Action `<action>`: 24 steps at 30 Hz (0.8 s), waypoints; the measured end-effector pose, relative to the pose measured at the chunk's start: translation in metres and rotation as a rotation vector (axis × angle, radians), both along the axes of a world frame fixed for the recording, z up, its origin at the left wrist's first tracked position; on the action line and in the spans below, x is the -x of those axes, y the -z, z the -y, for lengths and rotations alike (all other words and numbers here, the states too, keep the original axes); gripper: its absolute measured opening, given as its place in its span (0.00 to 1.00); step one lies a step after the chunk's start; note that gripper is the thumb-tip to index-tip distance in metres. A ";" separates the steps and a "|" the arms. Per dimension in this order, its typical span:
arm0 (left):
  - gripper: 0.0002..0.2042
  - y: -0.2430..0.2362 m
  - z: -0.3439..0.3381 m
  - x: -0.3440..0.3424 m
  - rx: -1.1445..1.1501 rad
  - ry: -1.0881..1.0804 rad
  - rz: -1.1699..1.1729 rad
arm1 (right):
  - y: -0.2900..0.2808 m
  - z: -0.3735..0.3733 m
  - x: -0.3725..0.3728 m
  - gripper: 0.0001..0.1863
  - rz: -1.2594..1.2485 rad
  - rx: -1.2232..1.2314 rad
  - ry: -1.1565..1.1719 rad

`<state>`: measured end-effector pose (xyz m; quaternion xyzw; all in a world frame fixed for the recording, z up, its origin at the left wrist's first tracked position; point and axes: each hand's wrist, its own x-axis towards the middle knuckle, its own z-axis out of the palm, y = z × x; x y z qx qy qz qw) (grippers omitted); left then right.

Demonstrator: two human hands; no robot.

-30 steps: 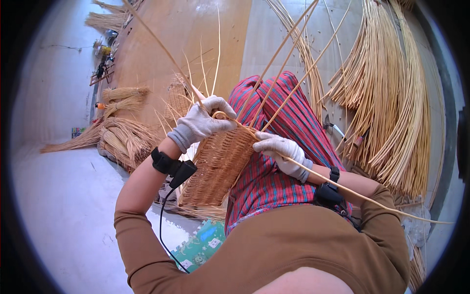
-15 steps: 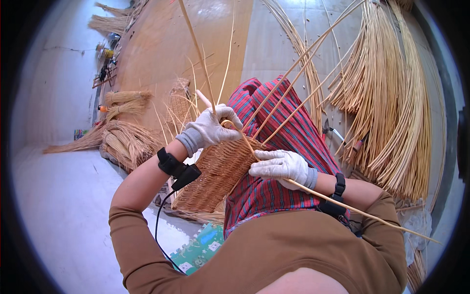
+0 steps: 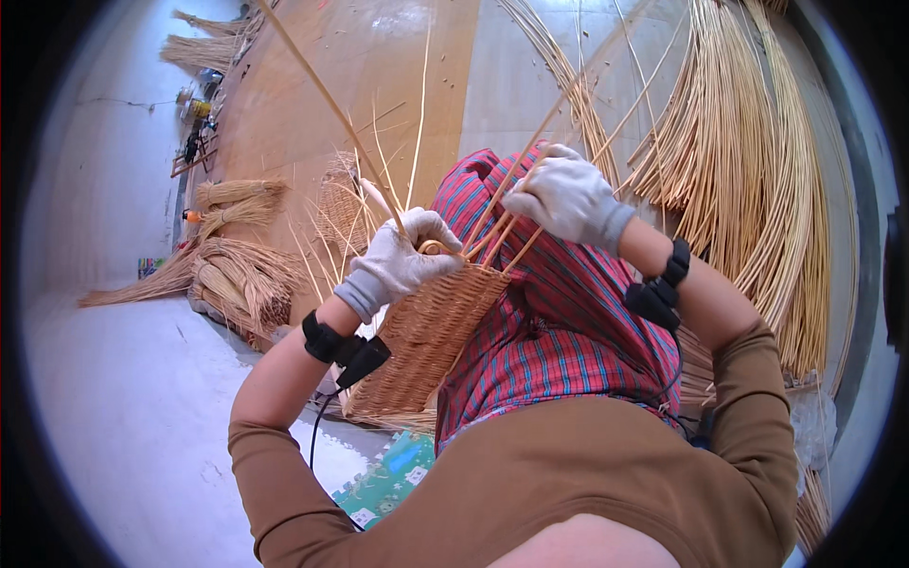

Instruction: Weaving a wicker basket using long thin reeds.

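Observation:
A woven wicker basket point(image 3: 424, 327) stands tilted against my lap, with wicker rods point(image 3: 509, 248) sticking up from its upper edge. My left hand point(image 3: 407, 254), in a whitish work glove, pinches the basket's upper left corner, where a rod curls round in a small loop; a thicker rod point(image 3: 327, 99) rises beside the thumb. Beyond that edge, my right hand point(image 3: 566, 197), gloved too, is closed around a wicker rod among the upright ones. Its fingertips are partly hidden, so I cannot tell how many rods it holds.
Long wicker bundles point(image 3: 729, 170) lie on the right. On the left are more bundles point(image 3: 246, 275) and another woven piece point(image 3: 338, 204). Striped red cloth point(image 3: 559, 350) covers my lap. A green patterned mat point(image 3: 393, 478) lies below the basket.
My right hand has moved up and away from the basket's near side to the upright rods. The rod that trailed across my right forearm no longer lies there. My left hand stays at the corner.

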<state>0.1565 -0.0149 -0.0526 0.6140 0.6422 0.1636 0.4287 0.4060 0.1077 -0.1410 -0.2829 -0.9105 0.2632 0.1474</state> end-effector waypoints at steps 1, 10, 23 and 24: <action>0.10 -0.001 0.002 -0.002 -0.028 0.006 -0.007 | -0.002 -0.005 0.010 0.30 0.187 0.096 0.002; 0.08 -0.004 0.014 -0.007 -0.123 -0.044 -0.111 | -0.020 -0.010 0.067 0.21 0.212 0.357 -0.358; 0.12 -0.006 0.012 -0.012 -0.123 -0.037 -0.118 | 0.045 -0.004 0.124 0.29 -0.176 0.957 -0.642; 0.12 -0.004 0.013 -0.012 -0.135 -0.037 -0.097 | 0.048 -0.003 0.123 0.32 -0.131 1.340 -0.632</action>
